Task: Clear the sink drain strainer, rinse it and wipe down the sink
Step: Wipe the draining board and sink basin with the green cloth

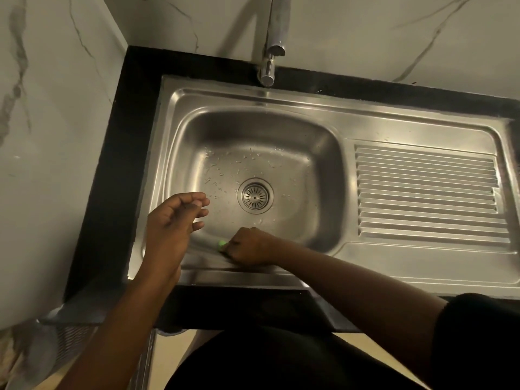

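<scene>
While the right hand (247, 246) presses a soft green scrubber (222, 243) at the basin's six o'clock, the left hand (174, 218) hovers loosely curled, empty, and the light, stiff strainer (255, 196) looks best pinched by its centre knob.

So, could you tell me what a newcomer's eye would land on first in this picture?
Probably the right hand, closed on something small and green and pressed against the near wall of the steel sink. Next comes the left hand, which hovers empty with loosely curled fingers over the basin's left side. Then the drain strainer, seated in the middle of the droplet-spotted floor, below the dry faucet.
</scene>
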`<action>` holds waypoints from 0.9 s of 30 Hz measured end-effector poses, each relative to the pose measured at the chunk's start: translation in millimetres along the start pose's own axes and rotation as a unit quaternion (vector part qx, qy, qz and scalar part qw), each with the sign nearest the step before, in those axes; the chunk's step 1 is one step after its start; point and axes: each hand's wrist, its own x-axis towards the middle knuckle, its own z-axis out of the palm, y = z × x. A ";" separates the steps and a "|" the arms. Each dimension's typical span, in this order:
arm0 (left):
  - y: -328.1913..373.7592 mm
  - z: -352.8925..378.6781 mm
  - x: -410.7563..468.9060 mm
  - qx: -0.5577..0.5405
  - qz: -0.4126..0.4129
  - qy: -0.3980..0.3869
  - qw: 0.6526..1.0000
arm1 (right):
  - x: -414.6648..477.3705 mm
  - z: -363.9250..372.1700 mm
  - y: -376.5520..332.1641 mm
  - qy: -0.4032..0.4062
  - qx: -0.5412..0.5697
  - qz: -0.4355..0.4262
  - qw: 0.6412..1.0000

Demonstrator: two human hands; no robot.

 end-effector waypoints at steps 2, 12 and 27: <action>1.1 1.7 -0.6 0.000 0.001 0.001 1.000 | -14.4 -9.2 25.6 0.004 -0.076 0.011 0.997; 4.4 14.2 4.6 -0.006 0.005 0.006 1.000 | -74.9 -63.3 95.6 -0.041 -0.364 0.126 0.922; -4.1 49.9 -4.1 0.009 -0.030 0.009 0.999 | 3.4 -203.0 141.0 0.115 -0.663 0.040 0.738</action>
